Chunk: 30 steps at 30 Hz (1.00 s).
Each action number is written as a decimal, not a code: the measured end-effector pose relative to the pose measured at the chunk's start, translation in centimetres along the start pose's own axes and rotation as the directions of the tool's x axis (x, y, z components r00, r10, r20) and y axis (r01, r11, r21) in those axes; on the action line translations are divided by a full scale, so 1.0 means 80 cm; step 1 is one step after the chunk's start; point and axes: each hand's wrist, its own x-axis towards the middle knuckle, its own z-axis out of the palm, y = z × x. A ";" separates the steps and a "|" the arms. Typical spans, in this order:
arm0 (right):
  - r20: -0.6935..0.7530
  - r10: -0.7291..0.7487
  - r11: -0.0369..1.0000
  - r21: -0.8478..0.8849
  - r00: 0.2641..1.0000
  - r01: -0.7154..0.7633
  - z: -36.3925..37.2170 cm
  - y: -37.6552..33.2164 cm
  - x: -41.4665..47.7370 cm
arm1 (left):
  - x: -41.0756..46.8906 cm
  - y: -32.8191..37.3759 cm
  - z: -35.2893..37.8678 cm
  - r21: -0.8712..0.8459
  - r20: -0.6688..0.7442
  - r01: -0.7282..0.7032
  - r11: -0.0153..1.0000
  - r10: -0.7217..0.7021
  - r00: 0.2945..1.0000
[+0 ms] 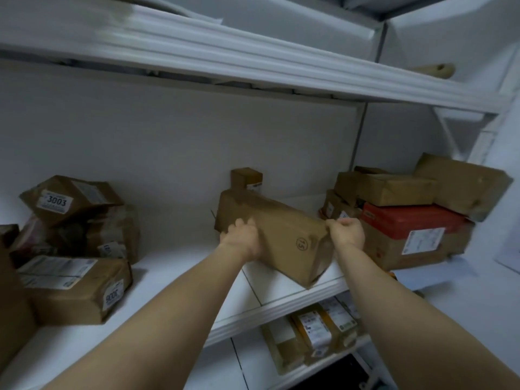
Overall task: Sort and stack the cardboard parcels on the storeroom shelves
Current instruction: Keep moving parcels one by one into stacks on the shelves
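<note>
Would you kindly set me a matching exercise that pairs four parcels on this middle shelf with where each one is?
Things:
1. long parcel marked 15
2. parcel labelled 3003
3. red box
4. small brown box

Places:
A. within the right-hand stack
B. against the back wall
C. tilted, held by the left hand and right hand
D. atop the left-hand pile

Pairs: 1-C, 2-D, 3-A, 4-B
</note>
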 end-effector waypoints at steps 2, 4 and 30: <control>0.049 -0.078 0.995 -0.058 0.996 0.081 -0.002 0.002 -0.001 | 0.001 0.005 0.004 -0.014 0.008 -0.007 1.000 0.007 1.000; 0.113 -0.129 0.985 -0.104 0.985 0.140 -0.006 0.003 0.000 | -0.001 0.011 0.007 -0.018 0.021 -0.016 1.000 0.017 1.000; 0.663 -0.278 0.246 -0.651 0.696 0.718 0.000 0.032 -0.004 | -0.013 0.036 0.036 0.005 0.113 0.039 0.999 -0.039 0.993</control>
